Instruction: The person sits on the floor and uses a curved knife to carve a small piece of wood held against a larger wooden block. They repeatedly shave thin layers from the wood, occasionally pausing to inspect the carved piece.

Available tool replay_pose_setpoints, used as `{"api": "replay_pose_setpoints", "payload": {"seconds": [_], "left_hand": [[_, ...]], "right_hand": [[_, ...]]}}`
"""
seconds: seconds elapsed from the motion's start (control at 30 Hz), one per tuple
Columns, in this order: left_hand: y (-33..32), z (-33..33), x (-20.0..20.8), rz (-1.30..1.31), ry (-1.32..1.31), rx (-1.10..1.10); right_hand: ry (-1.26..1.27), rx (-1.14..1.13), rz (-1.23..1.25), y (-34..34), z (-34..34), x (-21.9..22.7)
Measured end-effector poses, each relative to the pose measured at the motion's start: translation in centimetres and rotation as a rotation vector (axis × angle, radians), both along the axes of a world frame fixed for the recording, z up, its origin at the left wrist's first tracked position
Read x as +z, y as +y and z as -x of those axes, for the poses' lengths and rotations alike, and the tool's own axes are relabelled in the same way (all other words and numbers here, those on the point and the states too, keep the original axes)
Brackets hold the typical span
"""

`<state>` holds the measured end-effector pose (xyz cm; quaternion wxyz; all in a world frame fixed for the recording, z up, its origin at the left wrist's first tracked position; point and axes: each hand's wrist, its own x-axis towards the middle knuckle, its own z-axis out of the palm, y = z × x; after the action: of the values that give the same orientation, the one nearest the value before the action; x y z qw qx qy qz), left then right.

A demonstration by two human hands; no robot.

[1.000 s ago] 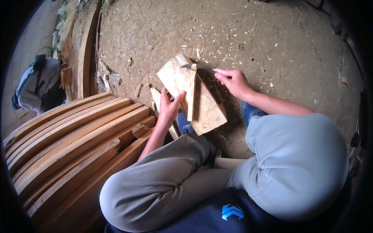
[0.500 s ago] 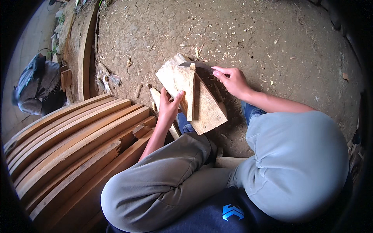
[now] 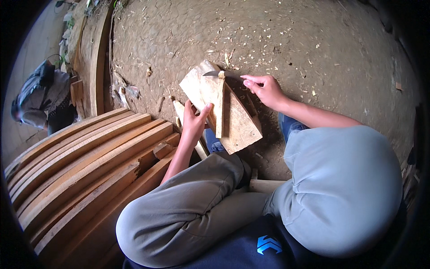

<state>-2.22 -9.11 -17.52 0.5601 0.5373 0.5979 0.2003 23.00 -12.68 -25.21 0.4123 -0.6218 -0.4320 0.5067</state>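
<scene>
A pale, thick wooden board [image 3: 244, 130] lies tilted in front of me, above my shoes. On it runs a narrow wooden strip [image 3: 218, 116]; whether the two are joined I cannot tell. My left hand [image 3: 195, 123] is closed on the board's left edge, its thumb on top beside the strip and its fingers partly hidden. My right hand [image 3: 266, 93] is closed round the handle end of a knife, the handle mostly hidden by the fingers. The knife's dark, curved blade [image 3: 210, 73] crosses the strip's far end, its tip pointing left.
Long sawn planks [image 3: 96, 163] are stacked at my left. A light stick [image 3: 178, 107] leans beside the board. Wood chips [image 3: 268, 47] litter the dirt floor. A long beam [image 3: 98, 62] borders the ground at the left, and beyond it another person [image 3: 42, 98] is bent over.
My right hand and the knife have shifted slightly left, so the blade reaches farther past the strip. My left hand and the board have barely moved. The other person has shifted slightly.
</scene>
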Motion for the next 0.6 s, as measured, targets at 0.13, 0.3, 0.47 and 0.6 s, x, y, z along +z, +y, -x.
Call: {"api": "replay_pose_setpoints", "payload": {"seconds": [0.13,0.3,0.47,0.6], "left_hand": [[0.0,0.2,-0.2,0.017,0.011,0.004],[0.2,0.6,-0.8,0.044,-0.011,0.006],[0.3,1.0,-1.6,0.075,-0.023,0.020],[0.2,1.0,-1.8,0.040,-0.017,0.013]], "right_hand": [[-0.132,0.023,-0.109,3.0,0.6,-0.5],[-0.172,0.017,-0.107,3.2,0.5,0.0],[-0.177,0.009,-0.050,1.3,-0.1,1.2],[-0.321,0.023,-0.030,5.0,0.3,2.1]]}}
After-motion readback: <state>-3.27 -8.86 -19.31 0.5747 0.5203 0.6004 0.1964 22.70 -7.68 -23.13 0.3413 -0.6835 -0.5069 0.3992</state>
